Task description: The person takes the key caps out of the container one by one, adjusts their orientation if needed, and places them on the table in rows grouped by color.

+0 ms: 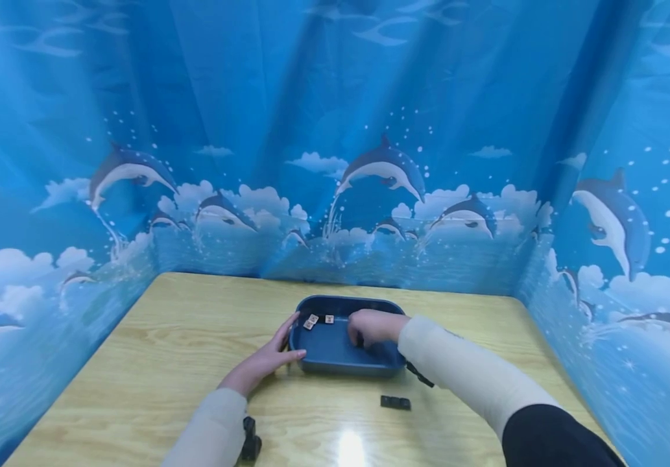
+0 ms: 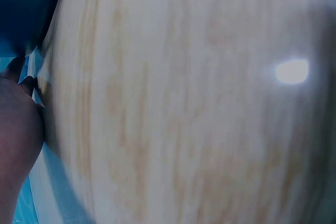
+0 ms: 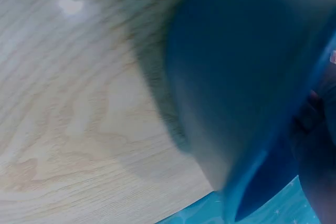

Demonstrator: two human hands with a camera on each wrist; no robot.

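Observation:
A dark blue tray (image 1: 335, 371) stands on the table, its corners rounded. My left hand (image 1: 264, 362) rests against the tray's left side, fingers spread along the wall and thumb at the near left corner. Inside, my right hand (image 1: 374, 326) reaches down with curled fingers, pinching a small black tile (image 1: 360, 340) that is mostly covered. Several small tiles with pale patterned faces (image 1: 329, 319) lie toward the tray's back left. In the right wrist view the tray's outer wall (image 3: 231, 77) hides most of the right hand (image 3: 317, 129).
A short row of black tiles (image 1: 395, 403) lies on the wooden table (image 1: 194, 324), in front of the tray's near right corner. Blue curtains (image 1: 335, 130) printed with dolphins enclose the table's back and sides. Black straps with small devices sit at both wrists.

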